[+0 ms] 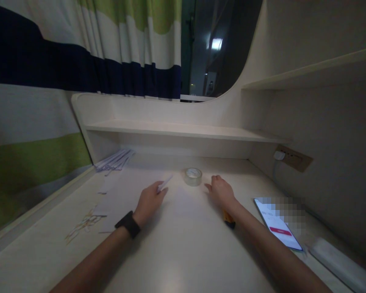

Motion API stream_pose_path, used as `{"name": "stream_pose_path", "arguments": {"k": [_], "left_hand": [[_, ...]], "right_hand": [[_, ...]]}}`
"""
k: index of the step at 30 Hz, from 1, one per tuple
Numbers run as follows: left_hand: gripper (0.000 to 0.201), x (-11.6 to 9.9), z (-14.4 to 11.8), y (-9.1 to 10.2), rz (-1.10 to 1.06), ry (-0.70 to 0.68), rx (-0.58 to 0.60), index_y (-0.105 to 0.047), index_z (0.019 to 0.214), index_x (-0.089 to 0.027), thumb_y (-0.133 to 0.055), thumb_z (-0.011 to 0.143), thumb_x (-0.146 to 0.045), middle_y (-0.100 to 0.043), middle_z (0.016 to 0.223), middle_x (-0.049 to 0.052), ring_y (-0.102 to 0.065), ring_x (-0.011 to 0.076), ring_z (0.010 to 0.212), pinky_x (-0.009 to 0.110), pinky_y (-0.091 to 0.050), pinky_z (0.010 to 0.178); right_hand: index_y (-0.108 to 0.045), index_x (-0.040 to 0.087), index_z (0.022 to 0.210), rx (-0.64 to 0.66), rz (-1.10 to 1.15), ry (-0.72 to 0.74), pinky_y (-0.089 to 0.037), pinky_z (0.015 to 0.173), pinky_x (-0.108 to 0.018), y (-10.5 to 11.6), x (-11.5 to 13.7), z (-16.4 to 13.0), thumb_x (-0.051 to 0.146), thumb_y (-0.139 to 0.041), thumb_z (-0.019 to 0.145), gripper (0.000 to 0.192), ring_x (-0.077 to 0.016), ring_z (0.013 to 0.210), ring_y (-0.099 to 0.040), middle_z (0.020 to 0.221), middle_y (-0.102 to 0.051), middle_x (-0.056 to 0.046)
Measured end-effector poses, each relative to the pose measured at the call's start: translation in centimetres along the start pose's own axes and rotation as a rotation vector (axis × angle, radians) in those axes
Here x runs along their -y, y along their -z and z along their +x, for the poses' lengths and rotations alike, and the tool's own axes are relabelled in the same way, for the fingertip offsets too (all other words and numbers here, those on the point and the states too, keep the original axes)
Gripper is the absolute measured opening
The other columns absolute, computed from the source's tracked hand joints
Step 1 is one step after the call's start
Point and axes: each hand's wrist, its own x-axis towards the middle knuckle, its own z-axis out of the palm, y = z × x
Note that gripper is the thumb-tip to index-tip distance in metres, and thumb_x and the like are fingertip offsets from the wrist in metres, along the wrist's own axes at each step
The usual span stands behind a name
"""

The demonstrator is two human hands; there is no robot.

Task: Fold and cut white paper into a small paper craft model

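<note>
My left hand (pixel 150 202), with a black band on its wrist, is closed on a thin white folded paper strip (pixel 165 183) that points up and right. To the right of it, a roll of clear tape (pixel 193 176) lies flat on the desk. My right hand (pixel 221 191) hovers just right of the roll without touching it. Its thumb stands apart from the curled fingers, and nothing shows between them. Beneath the right wrist lies a yellow-and-black handled tool (pixel 229 219), mostly hidden by the arm. A pale sheet of paper (pixel 184 201) rests between the hands.
White paper sheets (pixel 118 195) cover the desk's left part, with a pile of folded paper strips (pixel 116 160) behind. Several rubber bands (pixel 84 224) lie at left. A lit phone (pixel 277 224) and a whitish case (pixel 338 260) are at right. A shelf (pixel 183 129) spans the back.
</note>
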Motion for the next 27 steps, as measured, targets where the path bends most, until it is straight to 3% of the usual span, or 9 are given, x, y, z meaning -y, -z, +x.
{"name": "stream_pose_path", "arguments": {"k": [5, 10, 15, 20, 24, 27], "left_hand": [[0.033, -1.7, 4.6, -2.9, 0.013, 0.002, 0.125, -0.069, 0.093, -0.013, -0.053, 0.078, -0.038, -0.069, 0.083, 0.011, -0.061, 0.0223, 0.074, 0.027, -0.038, 0.062], [0.032, -2.3, 7.1, -5.7, -0.03, -0.019, 0.171, -0.071, 0.085, -0.011, -0.058, 0.074, -0.039, -0.067, 0.073, 0.01, -0.059, 0.0198, 0.065, 0.025, -0.034, 0.056], [0.034, -2.1, 7.8, -7.1, -0.022, -0.035, 0.151, -0.071, 0.078, -0.011, -0.053, 0.077, -0.04, -0.064, 0.065, 0.008, -0.056, 0.0178, 0.06, 0.025, -0.032, 0.054], [0.031, -2.2, 7.4, -7.5, -0.086, 0.003, 0.121, -0.071, 0.078, -0.012, -0.053, 0.076, -0.036, -0.064, 0.064, 0.007, -0.058, 0.0185, 0.062, 0.025, -0.033, 0.055], [0.032, -2.4, 7.3, -7.5, -0.166, 0.023, 0.141, -0.072, 0.08, -0.011, -0.054, 0.075, -0.037, -0.066, 0.066, 0.007, -0.059, 0.0197, 0.064, 0.025, -0.035, 0.056], [0.032, -2.2, 7.5, -7.4, -0.124, 0.016, 0.151, -0.072, 0.079, -0.011, -0.055, 0.075, -0.038, -0.066, 0.065, 0.007, -0.058, 0.0197, 0.064, 0.025, -0.035, 0.056]], "right_hand": [[-0.064, 0.01, 0.091, 0.13, -0.115, -0.147, -0.045, 0.065, -0.037, 0.3, -3.0, -3.4, 0.056, -0.039, 0.085, 0.053, -0.0316, 0.082, -0.063, 0.089, -0.064, -0.023], [-0.065, 0.013, 0.09, 0.239, -0.093, -0.158, -0.045, 0.064, -0.038, 0.5, -3.4, -4.0, 0.06, -0.045, 0.078, 0.052, -0.0329, 0.082, -0.064, 0.088, -0.066, -0.02], [-0.061, 0.012, 0.093, 0.237, -0.051, -0.203, -0.043, 0.061, -0.036, 0.2, -2.8, -3.3, 0.042, -0.042, 0.083, 0.037, -0.0308, 0.08, -0.064, 0.089, -0.066, -0.02], [-0.053, 0.011, 0.096, 0.185, 0.115, -0.25, -0.038, 0.056, -0.031, 0.1, -3.4, -2.2, 0.042, -0.041, 0.084, 0.035, -0.0278, 0.073, -0.064, 0.082, -0.066, -0.019], [-0.049, 0.017, 0.094, 0.157, 0.33, -0.158, -0.033, 0.053, -0.026, 0.8, -3.0, -1.4, 0.041, -0.046, 0.082, 0.027, -0.0218, 0.067, -0.061, 0.079, -0.065, -0.011], [-0.048, 0.018, 0.096, 0.158, 0.371, -0.066, -0.032, 0.053, -0.024, 1.7, -1.9, -0.7, 0.036, -0.045, 0.083, 0.022, -0.0193, 0.065, -0.06, 0.078, -0.065, -0.008]]}}
